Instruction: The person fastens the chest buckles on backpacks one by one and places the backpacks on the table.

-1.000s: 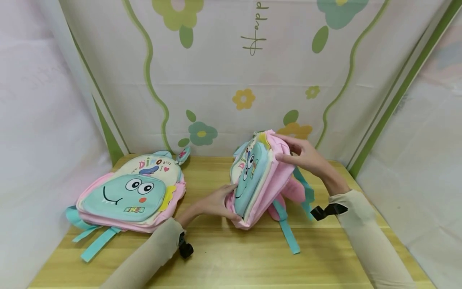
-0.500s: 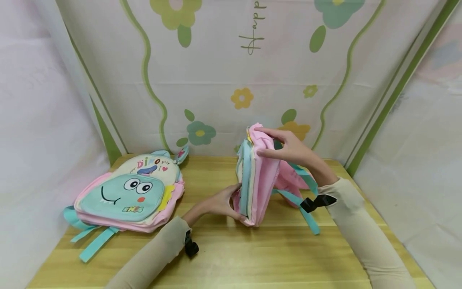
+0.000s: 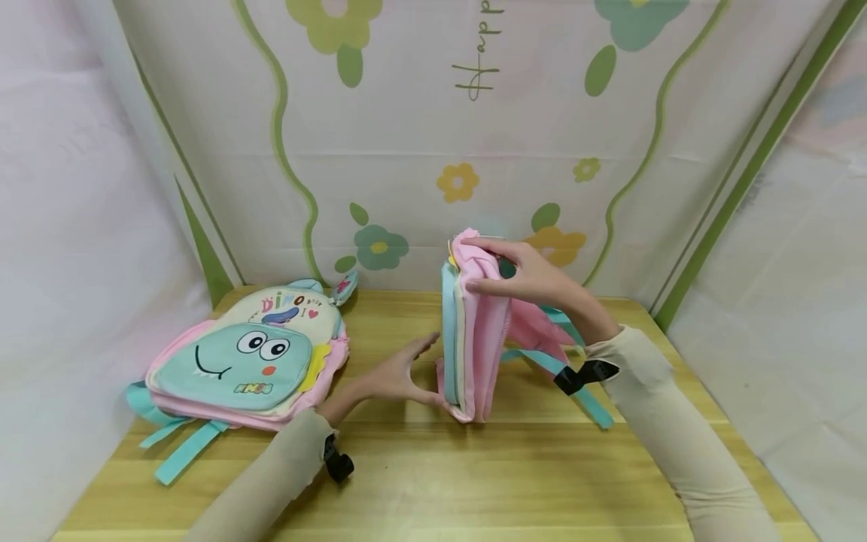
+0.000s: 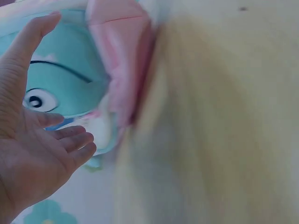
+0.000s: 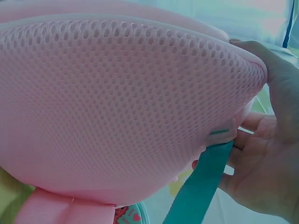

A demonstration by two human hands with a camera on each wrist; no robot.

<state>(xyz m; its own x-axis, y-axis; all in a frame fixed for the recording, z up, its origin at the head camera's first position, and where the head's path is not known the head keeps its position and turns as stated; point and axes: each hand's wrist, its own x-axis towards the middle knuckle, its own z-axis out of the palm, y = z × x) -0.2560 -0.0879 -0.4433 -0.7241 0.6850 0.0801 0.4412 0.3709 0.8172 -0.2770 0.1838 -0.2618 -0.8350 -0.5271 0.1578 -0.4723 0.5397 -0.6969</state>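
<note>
A pink and teal child's backpack stands on edge on the table, its side panel facing me. My right hand grips its upper part between thumb and fingers. In the right wrist view, the pink mesh back panel fills the picture, with a teal strap hanging beside the fingers. My left hand is spread at the lower left of this backpack, thumb tip right at its bottom edge. In the left wrist view, the left hand's palm shows before the teal face pocket.
A matching dinosaur backpack lies face up on the left of the wooden table, its straps trailing toward the front. A flower-printed cloth rises behind the table, with pale cloth walls at both sides.
The held backpack has turned from showing its face to standing side-on, its top moving left with my right hand. My left hand has loosened from its lower edge and drawn left.
</note>
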